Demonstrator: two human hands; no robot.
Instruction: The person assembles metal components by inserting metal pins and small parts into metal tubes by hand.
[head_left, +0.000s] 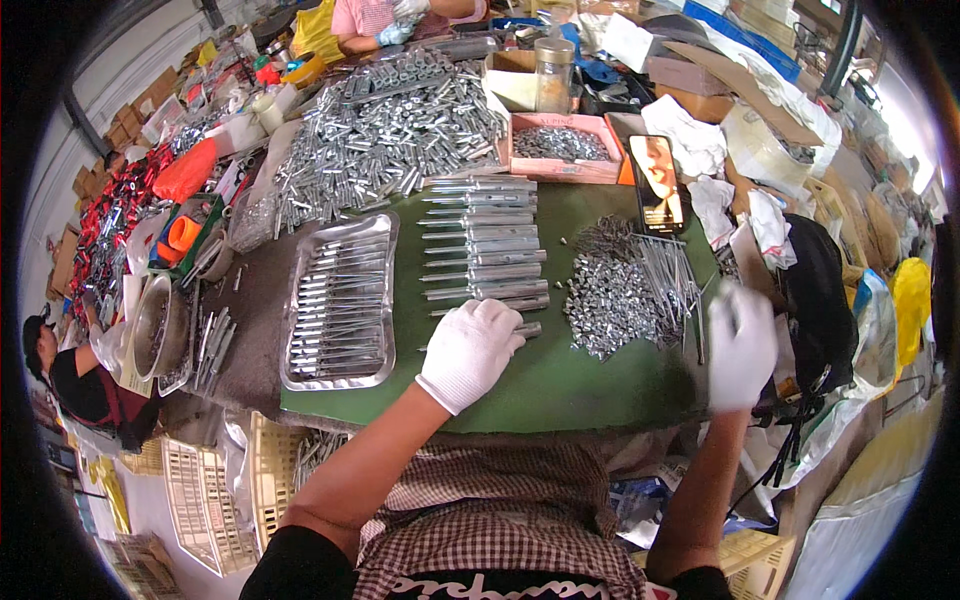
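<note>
Looking down from the head view, the left hand [472, 352], in a white knitted glove, lies over the near end of a column of silver metal tubes with thin tapered tips [490, 247] on the green tabletop [560, 402]. Each tube's long axis runs roughly left to right, slim tip toward the left and thick end toward the right. Beneath the left fingers is the nearest silver tube [531, 329], its thick end showing just to their right; the fingers bend down over it, but their undersides are hidden, so I cannot tell whether they pinch it or only rest there.

The right hand [742, 348], also white-gloved, is well apart on the right side and blurred by motion; I cannot tell how wide its fingers stand or whether they hold anything. It is the nearer hand to the bundle of thin grey metal rods [668, 278], which lie to its left and slightly farther away, long axes slanting from far left to near right. Between the two hands, a little to the far side, sits a heap of small shiny silver metal pieces [608, 305], touching the rods on its right.
</note>
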